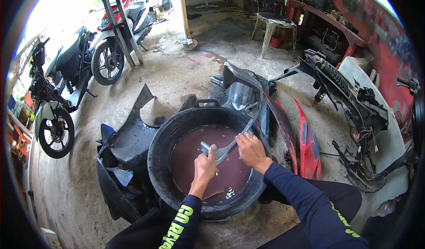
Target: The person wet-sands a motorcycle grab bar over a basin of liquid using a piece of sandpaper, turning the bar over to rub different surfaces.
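A dark grey plastic motorcycle panel [253, 112] slants across a round black tub [158, 160], its far end rising beyond the rim. Reddish-brown murky water [190, 151] with some froth fills part of the tub. My left hand [205, 168] grips the panel's near end above the water, thumb up on top. Further along the same panel, my right hand [252, 150] is closed over its edge with bent fingers. Whether anything else lies under those fingers is hidden. A thin brownish scrap [214, 193] shows at the water's surface near my left wrist.
Dark body panels [133, 142] lie against the tub's left side. Red fairing pieces [307, 140] rest on the floor to the right, before a stripped motorcycle frame [341, 94]. Motorcycles [66, 72] stand at the left. A plastic chair [274, 21] is beside a cluttered workbench [332, 19].
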Available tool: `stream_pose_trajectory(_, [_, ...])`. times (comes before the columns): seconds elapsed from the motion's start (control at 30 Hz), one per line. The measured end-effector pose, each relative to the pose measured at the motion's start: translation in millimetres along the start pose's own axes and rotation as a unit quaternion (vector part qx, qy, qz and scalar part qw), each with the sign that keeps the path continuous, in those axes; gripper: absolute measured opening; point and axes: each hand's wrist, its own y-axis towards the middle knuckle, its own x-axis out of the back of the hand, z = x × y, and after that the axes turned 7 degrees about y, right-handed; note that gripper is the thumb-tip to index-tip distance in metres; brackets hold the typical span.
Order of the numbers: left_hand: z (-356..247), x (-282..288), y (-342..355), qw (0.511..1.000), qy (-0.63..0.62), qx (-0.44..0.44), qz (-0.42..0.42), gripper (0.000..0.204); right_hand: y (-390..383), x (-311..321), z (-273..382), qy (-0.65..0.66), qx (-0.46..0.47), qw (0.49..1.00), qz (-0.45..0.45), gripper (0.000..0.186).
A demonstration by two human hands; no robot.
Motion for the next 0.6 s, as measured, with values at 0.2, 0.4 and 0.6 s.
stream_pose_trajectory(0.2, [2.4, -4.6, 3.2, 1.000, -0.011, -0.015, 0.004, 0.086, -7.4, -10.8, -16.9, -0.036, -0.010, 0.999, -0.020, 0.036])
stream_pose_trajectory(0.4, [0.8, 1.0, 1.3, 1.000, 0.000, -0.020, 0.003, 0.091, -9.8, -6.0, 9.0, 0.034, 0.018, 0.999, 0.023, 0.037])
stream_pose_trajectory(0.6, [7.8, 1.0, 5.3, 1.000, -0.007, -0.008, -0.002, 0.091, -15.3, -8.9, 39.3, 0.092, 0.075, 0.992, -0.050, 0.029])
